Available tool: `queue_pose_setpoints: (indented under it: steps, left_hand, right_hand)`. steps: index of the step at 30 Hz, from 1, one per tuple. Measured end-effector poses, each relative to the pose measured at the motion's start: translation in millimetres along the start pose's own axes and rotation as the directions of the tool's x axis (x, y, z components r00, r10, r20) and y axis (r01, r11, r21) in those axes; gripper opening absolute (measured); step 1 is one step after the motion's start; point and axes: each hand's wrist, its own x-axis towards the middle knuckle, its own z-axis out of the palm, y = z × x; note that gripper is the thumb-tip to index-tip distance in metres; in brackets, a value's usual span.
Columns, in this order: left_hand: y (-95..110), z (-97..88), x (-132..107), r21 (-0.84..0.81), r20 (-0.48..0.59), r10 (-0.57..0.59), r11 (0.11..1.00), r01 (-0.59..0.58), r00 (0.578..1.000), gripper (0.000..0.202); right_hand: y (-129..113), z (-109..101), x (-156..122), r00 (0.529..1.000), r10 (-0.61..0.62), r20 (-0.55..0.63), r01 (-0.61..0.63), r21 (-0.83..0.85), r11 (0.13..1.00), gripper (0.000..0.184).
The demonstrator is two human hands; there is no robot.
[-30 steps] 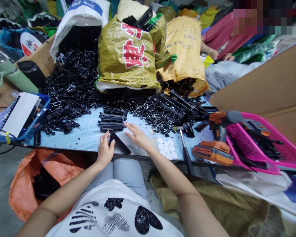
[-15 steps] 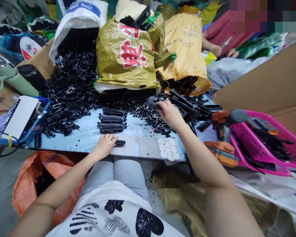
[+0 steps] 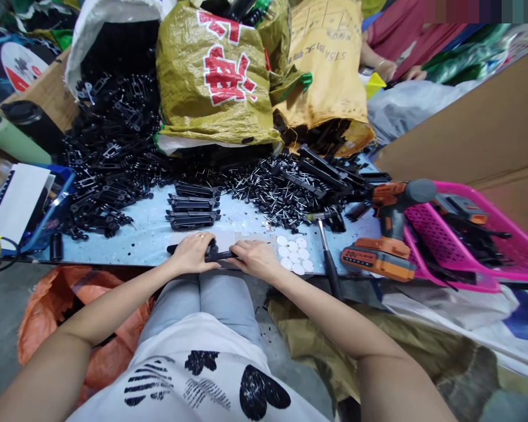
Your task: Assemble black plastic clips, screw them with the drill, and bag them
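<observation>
Left hand [image 3: 196,253] and right hand [image 3: 256,259] are working at lower center of frame, just beside each other, a small gap showing between them. Both are gripping a slim, smooth black plastic bar [image 3: 222,256], which is lying roughly level near the table's front edge: left fingers and thumb are wrapping it, right fingertips are pinching its right end. A dark tip is poking out left of the left hand; can't tell if it's the same piece.

Above the left hand, three ridged black plastic assemblies [image 3: 192,219] are lying in parallel rows on the pale-blue table [image 3: 242,219]. Flat round white discs [image 3: 294,257] are sitting in a cluster right of the right hand, then a hammer [image 3: 330,261] with a dark handle and shiny metal shaft. An orange-and-grey cordless drill [image 3: 389,220] is resting at right, against a pink perforated plastic basket [image 3: 444,243].

Thin, shiny metal pins [image 3: 268,193] are heaping up at center; spindly, slotted black clips [image 3: 114,158] are piling at left. A crinkled, glossy gold woven sack [image 3: 189,88] is bulging at top center.
</observation>
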Motion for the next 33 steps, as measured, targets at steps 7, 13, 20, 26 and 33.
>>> queue_pose_setpoints:
  steps: [7,13,20,26,33]
  left_hand:
    - [-9,-3.7,-6,-0.114,-0.096,0.024,0.993,-0.035,0.995,0.063]
    - [-15,-20.8,6,-0.193,0.115,-0.03,0.98,0.052,0.993,0.072]
    - [-16,-10.7,-5,-0.166,-0.084,0.053,0.984,-0.066,0.995,0.064]
    - [-14,1.8,-10,-0.08,-0.307,0.084,0.99,-0.113,0.948,0.046]
    - [-13,4.7,-11,-0.037,-0.296,0.105,0.992,-0.121,0.949,0.041]
  right_hand:
    - [-16,-19,1,0.997,-0.065,-0.046,0.062,-0.073,0.995,0.039]
    - [-7,-32,12,0.989,-0.15,-0.008,0.149,-0.09,0.985,0.041]
    - [-10,-37,16,0.966,-0.245,-0.087,0.224,-0.2,0.954,0.042]
    - [-3,-38,26,0.947,-0.307,-0.096,0.267,-0.297,0.917,0.028]
    - [-9,-36,21,0.976,-0.213,-0.053,0.194,-0.252,0.948,0.029]
